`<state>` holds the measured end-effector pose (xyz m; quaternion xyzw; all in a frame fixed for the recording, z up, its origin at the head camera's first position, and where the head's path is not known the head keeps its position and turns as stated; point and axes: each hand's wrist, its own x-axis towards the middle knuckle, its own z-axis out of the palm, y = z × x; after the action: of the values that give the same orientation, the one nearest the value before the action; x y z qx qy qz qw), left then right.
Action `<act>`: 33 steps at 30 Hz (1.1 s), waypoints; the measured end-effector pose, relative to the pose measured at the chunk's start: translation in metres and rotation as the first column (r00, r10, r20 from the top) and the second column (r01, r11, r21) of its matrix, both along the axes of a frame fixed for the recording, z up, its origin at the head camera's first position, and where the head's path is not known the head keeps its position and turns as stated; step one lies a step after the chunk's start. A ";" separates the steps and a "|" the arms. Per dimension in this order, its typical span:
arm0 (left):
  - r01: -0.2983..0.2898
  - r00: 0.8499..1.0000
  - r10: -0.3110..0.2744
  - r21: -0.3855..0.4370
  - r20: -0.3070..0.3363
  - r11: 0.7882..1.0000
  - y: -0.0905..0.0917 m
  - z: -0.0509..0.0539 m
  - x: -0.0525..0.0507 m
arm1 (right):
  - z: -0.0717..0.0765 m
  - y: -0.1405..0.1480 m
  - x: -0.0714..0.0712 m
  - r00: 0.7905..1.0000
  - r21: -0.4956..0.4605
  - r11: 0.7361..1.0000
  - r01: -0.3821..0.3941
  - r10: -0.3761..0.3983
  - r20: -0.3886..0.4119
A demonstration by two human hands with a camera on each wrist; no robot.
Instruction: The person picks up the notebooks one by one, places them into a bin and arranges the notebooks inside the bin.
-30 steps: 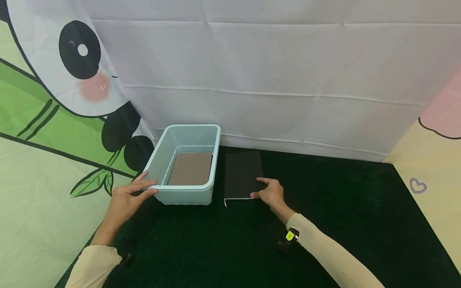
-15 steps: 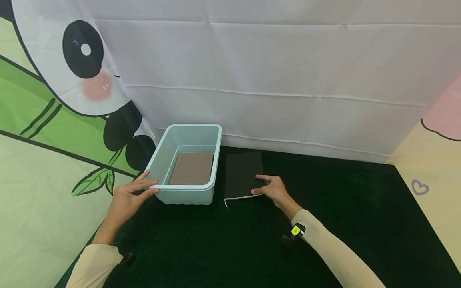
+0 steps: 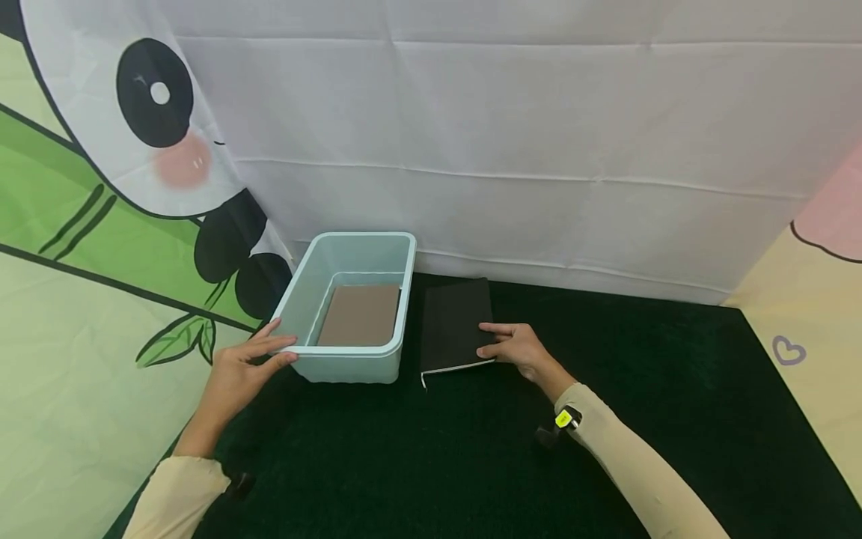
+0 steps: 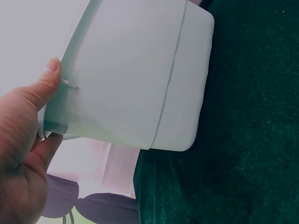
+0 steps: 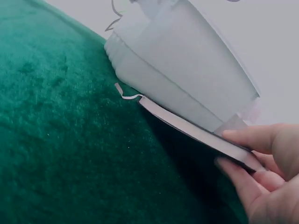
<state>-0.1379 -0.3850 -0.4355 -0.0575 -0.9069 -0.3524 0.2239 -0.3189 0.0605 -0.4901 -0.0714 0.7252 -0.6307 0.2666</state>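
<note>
My left hand [image 3: 239,374] grips the near left corner of a pale blue plastic bin [image 3: 350,367], thumb on the outer wall and fingers at the rim. Inside the bin lies a flat brown-grey notebook or board [image 3: 360,316]. To the bin's right is a black notebook [image 3: 454,322] with a white ribbon marker [image 5: 126,95]. My right hand [image 3: 521,350] pinches its right edge, thumb on the cover and fingers underneath. In the right wrist view the notebook's held side [image 5: 205,135] is tilted up off the cloth, its page edges showing.
A dark green cloth [image 3: 471,464] covers the table. Behind it hangs a creased white backdrop [image 3: 505,150], with a cartoon panda and bamboo on the left. The bin and notebook sit near the table's back edge.
The right edge of the black notebook has risen slightly in my right hand, and the right forearm has shifted right and away from me. My left hand stays on the bin.
</note>
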 end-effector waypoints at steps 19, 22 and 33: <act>0.004 0.999 -0.005 0.015 0.035 1.000 0.002 0.003 0.001 | 0.008 0.023 0.012 0.983 -0.282 0.952 0.121 -0.076 0.165; 0.004 1.000 -0.004 0.014 0.024 1.000 0.002 0.003 0.001 | 0.014 0.026 0.015 0.982 -0.289 0.948 0.133 -0.085 0.171; -0.002 1.000 0.002 0.001 0.011 1.000 -0.001 0.002 0.000 | 0.038 0.040 0.021 0.979 -0.386 0.912 0.138 -0.066 0.194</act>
<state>-0.1377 -0.3863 -0.4338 -0.0546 -0.9079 -0.3529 0.2195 -0.2977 0.1000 -0.4521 -0.0295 0.5583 -0.7817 0.2764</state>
